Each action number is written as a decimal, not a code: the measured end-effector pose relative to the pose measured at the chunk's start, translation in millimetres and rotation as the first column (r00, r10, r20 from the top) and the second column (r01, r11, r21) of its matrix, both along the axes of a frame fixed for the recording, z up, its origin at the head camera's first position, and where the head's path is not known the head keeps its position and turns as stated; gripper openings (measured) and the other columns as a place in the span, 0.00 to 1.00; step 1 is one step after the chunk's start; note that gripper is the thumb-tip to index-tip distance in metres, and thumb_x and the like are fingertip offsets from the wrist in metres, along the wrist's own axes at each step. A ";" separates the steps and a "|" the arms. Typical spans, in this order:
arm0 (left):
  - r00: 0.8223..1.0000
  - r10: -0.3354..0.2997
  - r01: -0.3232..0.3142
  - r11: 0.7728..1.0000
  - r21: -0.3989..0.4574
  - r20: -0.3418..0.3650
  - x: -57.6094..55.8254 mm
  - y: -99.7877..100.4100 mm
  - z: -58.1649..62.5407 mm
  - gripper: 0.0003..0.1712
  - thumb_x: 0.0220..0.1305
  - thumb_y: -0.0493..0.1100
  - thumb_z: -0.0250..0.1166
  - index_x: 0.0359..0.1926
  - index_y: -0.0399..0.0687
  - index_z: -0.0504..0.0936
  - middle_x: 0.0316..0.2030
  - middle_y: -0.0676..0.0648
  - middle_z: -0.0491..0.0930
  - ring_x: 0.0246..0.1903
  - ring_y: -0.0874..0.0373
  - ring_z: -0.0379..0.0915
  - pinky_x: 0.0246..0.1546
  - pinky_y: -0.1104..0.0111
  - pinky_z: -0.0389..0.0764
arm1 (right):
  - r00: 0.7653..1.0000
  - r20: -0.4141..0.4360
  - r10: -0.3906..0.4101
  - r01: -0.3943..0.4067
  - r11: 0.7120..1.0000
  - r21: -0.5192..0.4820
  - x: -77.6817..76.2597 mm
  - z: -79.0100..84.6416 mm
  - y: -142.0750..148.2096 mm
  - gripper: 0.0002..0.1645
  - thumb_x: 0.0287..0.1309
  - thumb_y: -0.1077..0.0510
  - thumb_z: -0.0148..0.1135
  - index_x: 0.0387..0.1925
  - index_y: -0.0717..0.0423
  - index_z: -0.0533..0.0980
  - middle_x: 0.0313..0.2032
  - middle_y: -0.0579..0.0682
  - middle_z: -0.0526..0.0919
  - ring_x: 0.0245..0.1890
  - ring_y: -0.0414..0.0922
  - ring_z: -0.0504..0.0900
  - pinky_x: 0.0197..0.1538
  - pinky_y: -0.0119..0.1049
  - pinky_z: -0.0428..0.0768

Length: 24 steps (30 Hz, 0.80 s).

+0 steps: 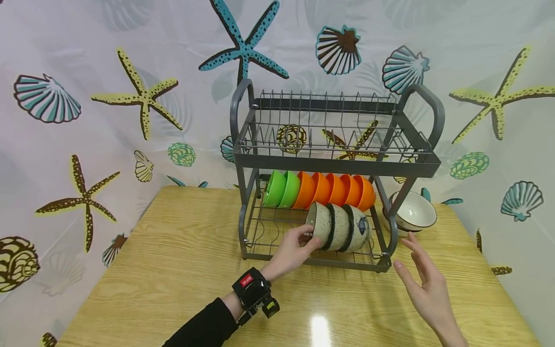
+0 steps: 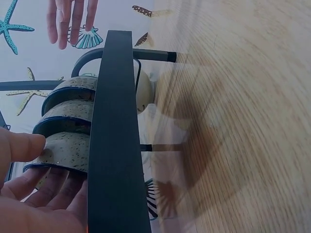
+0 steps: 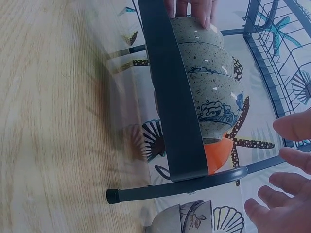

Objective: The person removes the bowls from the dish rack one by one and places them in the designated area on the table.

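Three speckled grey ceramic bowls with dark rims stand on edge, nested in a row on the lower shelf of a dark metal dish rack [image 1: 336,164]. My left hand [image 1: 291,251] pinches the rim of the leftmost speckled bowl [image 1: 322,224]; in the left wrist view its thumb [image 2: 29,147] presses the outside while the fingers reach under the rim. The rightmost bowl [image 3: 218,99] bears a blue wave pattern. My right hand [image 1: 427,288] is off the rack's right front corner, fingers spread, holding nothing.
Behind the speckled bowls, green bowls [image 1: 275,189] and several orange bowls [image 1: 366,193] stand in a row. White bowls [image 1: 415,212] sit on the wooden table [image 1: 173,270] right of the rack. The upper shelf [image 1: 338,161] overhangs the bowls. A patterned cloth [image 1: 182,86] hangs behind.
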<state>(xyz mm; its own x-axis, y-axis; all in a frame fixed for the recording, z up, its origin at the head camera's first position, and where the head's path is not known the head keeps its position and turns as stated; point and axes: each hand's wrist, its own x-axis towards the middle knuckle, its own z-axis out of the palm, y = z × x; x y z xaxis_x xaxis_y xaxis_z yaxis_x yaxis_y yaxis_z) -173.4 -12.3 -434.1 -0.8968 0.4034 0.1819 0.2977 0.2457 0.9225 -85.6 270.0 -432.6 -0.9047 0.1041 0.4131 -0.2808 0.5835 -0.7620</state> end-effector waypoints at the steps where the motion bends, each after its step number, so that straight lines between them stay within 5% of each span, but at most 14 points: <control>1: 1.000 0.001 -0.001 1.000 0.002 -0.003 0.0 0.1 0.1 0.18 0.74 0.40 0.58 0.59 0.34 0.78 0.53 0.35 0.82 0.51 0.43 0.83 0.51 0.60 0.86 | 1.000 -0.001 -0.002 0.002 1.000 0.000 0.1 0.0 -0.2 0.28 0.68 0.65 0.60 0.68 0.60 0.69 0.74 0.27 0.57 0.68 0.15 0.55 0.65 0.06 0.59; 12: 0.999 0.005 -0.006 1.000 0.024 0.037 -1.5 1.5 0.0 0.15 0.73 0.41 0.60 0.54 0.37 0.82 0.50 0.38 0.84 0.46 0.47 0.84 0.40 0.76 0.82 | 1.000 -0.015 -0.002 0.002 1.000 -0.002 0.8 -1.2 -1.2 0.27 0.68 0.66 0.60 0.67 0.62 0.69 0.74 0.27 0.57 0.69 0.15 0.55 0.65 0.06 0.59; 24: 0.998 0.063 -0.063 0.998 0.004 0.029 1.5 4.8 0.5 0.11 0.73 0.40 0.60 0.49 0.39 0.83 0.44 0.41 0.85 0.44 0.51 0.83 0.45 0.70 0.83 | 1.000 -0.016 0.003 -0.003 1.000 -0.006 1.3 -2.2 -1.2 0.28 0.68 0.66 0.60 0.67 0.62 0.69 0.75 0.28 0.57 0.69 0.16 0.55 0.65 0.06 0.60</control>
<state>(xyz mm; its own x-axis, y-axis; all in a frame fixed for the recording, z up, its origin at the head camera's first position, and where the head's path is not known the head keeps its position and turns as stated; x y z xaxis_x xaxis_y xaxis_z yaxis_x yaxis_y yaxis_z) -171.9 -7.5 -433.6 -0.9252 0.3452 0.1574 0.2550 0.2588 0.9317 -84.3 268.8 -434.9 -0.8984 0.1039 0.4267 -0.2948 0.5776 -0.7612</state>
